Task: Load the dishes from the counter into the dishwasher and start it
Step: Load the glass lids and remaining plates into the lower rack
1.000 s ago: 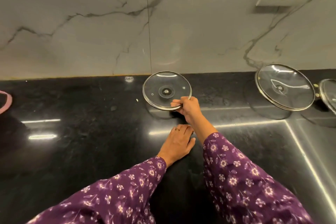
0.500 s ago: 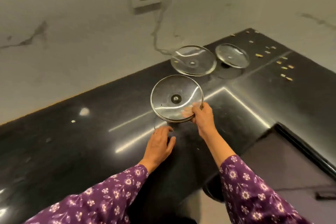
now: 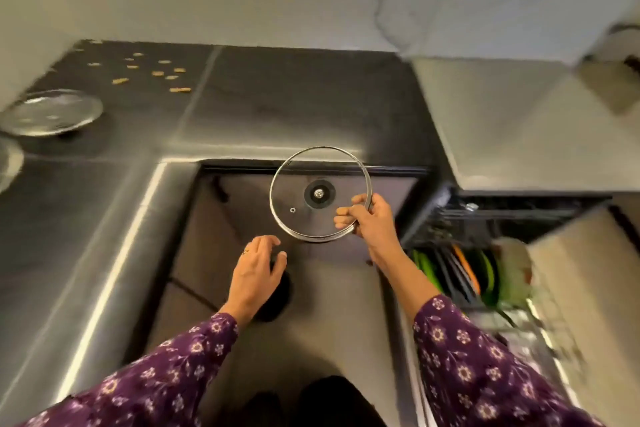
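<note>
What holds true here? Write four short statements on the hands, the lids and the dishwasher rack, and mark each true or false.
1. The right hand grips the round metal-rimmed glass lid by its rim. True.
2. The left hand holds a plate. False: it holds nothing, and its fingers are relaxed.
3. A second round glass lid lies on the black stone counter. True.
4. The dishwasher rack stands bare. False: green and orange dishes stand in it.

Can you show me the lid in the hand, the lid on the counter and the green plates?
Held lid (image 3: pixel 298 191): head view, glass left of its knob.
Counter lid (image 3: pixel 52 113): head view, middle of its glass.
Green plates (image 3: pixel 427 269): head view, leftmost plate's edge.
</note>
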`<state>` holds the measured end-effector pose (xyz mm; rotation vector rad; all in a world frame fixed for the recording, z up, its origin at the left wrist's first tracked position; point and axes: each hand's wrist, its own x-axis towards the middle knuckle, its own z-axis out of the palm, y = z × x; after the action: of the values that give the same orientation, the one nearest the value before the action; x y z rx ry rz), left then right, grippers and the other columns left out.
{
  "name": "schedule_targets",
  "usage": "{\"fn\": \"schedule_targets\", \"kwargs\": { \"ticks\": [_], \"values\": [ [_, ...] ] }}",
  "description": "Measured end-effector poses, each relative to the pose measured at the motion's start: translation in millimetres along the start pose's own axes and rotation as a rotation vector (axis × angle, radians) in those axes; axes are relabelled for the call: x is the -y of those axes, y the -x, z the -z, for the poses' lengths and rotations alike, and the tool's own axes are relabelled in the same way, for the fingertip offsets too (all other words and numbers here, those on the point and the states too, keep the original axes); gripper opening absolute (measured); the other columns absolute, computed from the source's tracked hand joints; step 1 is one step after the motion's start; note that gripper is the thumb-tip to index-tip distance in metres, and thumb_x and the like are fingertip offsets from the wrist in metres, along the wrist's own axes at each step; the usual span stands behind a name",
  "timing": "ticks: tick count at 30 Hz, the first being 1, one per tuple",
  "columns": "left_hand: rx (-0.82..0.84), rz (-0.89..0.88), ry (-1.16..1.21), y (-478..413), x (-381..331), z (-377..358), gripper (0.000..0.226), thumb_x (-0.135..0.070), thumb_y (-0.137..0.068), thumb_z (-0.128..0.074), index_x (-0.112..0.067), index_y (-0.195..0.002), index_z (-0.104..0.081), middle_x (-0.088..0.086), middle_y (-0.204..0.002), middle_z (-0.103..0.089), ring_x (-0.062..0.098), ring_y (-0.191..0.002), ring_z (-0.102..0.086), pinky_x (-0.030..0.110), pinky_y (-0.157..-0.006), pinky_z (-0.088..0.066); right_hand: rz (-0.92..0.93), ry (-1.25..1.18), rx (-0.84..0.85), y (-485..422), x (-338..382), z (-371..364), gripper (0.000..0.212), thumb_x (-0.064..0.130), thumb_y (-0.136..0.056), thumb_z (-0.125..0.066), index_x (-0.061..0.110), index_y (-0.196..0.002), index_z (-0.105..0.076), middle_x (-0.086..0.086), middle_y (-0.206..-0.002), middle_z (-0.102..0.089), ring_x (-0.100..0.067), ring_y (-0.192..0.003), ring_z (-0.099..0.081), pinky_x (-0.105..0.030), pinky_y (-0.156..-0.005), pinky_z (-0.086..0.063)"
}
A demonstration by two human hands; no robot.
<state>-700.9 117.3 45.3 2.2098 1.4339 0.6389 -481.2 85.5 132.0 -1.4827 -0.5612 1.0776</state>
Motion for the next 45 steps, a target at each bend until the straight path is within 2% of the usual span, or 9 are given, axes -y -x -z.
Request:
{"fn": "schedule_targets", "kwargs": {
  "ticks": [6, 8, 18, 22, 24, 27, 31, 34, 45],
  "values": [
    [0.164, -0.287, 0.042, -18.5, -121.3, -101.3, 0.018, -0.022, -0.09, -0.061, -0.013, -0.104, -0.055, 0.0, -0.101, -0.057, 0.019, -0.09, -0.057, 0.036, -0.081, -0.05, -0.024, 0.13, -0.31, 13.7, -36.6, 189.6, 0.011, 0.016, -0.074, -0.063, 0.021, -0.082, -0.056, -0.021, -0.087, -0.068, -0.038, -0.083, -0.067, -0.054, -0.08, -0.053],
    [0.242, -0.361, 0.038, -21.2, -162.1, -133.3, 0.019, -0.027, -0.09, -0.057, -0.013, -0.103, -0.055, 0.001, -0.1, -0.057, 0.02, -0.088, -0.057, 0.036, -0.079, -0.051, -0.045, 0.187, -0.402, 18.2, -60.0, 251.8, 0.013, 0.027, -0.072, -0.062, 0.02, -0.081, -0.055, -0.019, -0.089, -0.067, -0.035, -0.087, -0.065, -0.056, -0.078, -0.053],
    [0.521, -0.677, 0.036, -19.6, -290.7, -257.2, 0.024, -0.031, -0.091, -0.051, -0.012, -0.104, -0.057, -0.001, -0.094, -0.058, 0.017, -0.084, -0.057, 0.028, -0.076, -0.046, -0.128, 0.205, -0.794, 76.6, -68.5, 397.7, 0.011, -0.004, -0.088, -0.049, 0.003, -0.096, -0.053, -0.003, -0.072, -0.063, -0.002, -0.052, -0.062, -0.015, -0.049, -0.049],
    [0.664, -0.738, 0.025, -18.3, -312.0, -309.4, 0.032, -0.038, -0.09, -0.041, -0.015, -0.104, -0.056, -0.002, -0.095, -0.057, 0.016, -0.087, -0.058, 0.032, -0.077, -0.051, -0.242, 0.262, -0.865, 68.3, -102.3, 454.9, 0.009, 0.004, -0.086, -0.052, 0.008, -0.094, -0.052, -0.023, -0.083, -0.066, -0.031, -0.069, -0.069, -0.049, -0.063, -0.057],
    [0.74, -0.766, 0.015, -21.0, -319.7, -337.9, 0.029, -0.038, -0.09, -0.042, -0.016, -0.104, -0.054, -0.003, -0.095, -0.056, 0.016, -0.086, -0.058, 0.032, -0.075, -0.052, -0.303, 0.354, -0.908, 57.5, -120.3, 482.2, 0.014, 0.005, -0.086, -0.053, 0.007, -0.1, -0.052, -0.022, -0.082, -0.065, -0.035, -0.068, -0.067, -0.051, -0.063, -0.056],
    [0.834, -0.824, -0.024, -24.2, -330.9, -376.5, 0.023, -0.035, -0.091, -0.045, -0.018, -0.104, -0.053, -0.005, -0.095, -0.055, 0.013, -0.085, -0.058, 0.031, -0.072, -0.053, -0.359, 0.53, -0.907, 41.3, -136.3, 512.5, 0.018, 0.009, -0.091, -0.051, 0.011, -0.109, -0.052, -0.014, -0.079, -0.065, -0.029, -0.065, -0.066, -0.034, -0.056, -0.055],
    [0.923, -0.77, -0.037, -28.2, -345.2, -426.3, 0.019, -0.026, -0.093, -0.054, -0.017, -0.109, -0.053, -0.003, -0.101, -0.054, 0.014, -0.088, -0.056, 0.03, -0.076, -0.049, -0.39, 0.689, -0.895, 18.2, -174.7, 551.6, 0.015, 0.014, -0.095, -0.05, 0.009, -0.109, -0.051, -0.002, -0.071, -0.058, -0.013, -0.052, -0.051, -0.015, -0.044, -0.03],
    [0.982, -0.773, -0.059, -25.7, -352.9, -468.1, 0.018, -0.027, -0.094, -0.051, -0.017, -0.109, -0.052, -0.003, -0.102, -0.053, 0.015, -0.09, -0.055, 0.031, -0.078, -0.048, -0.415, 0.818, -0.863, 3.0, -203.2, 577.4, 0.015, 0.009, -0.094, -0.048, 0.007, -0.109, -0.048, -0.003, -0.071, -0.054, -0.011, -0.05, -0.041, -0.017, -0.044, -0.024],
    [1.042, -0.68, -0.112, -10.5, -330.0, -582.7, 0.019, -0.03, -0.093, -0.05, -0.018, -0.108, -0.051, 0.001, -0.105, -0.054, 0.019, -0.092, -0.054, 0.04, -0.079, -0.048, -0.552, 1.082, -0.543, -58.8, -332.9, 615.1, 0.027, 0.006, -0.095, -0.041, 0.012, -0.121, -0.041, -0.009, -0.079, -0.063, -0.026, -0.062, -0.06, -0.037, -0.056, -0.052]
  ]
}}
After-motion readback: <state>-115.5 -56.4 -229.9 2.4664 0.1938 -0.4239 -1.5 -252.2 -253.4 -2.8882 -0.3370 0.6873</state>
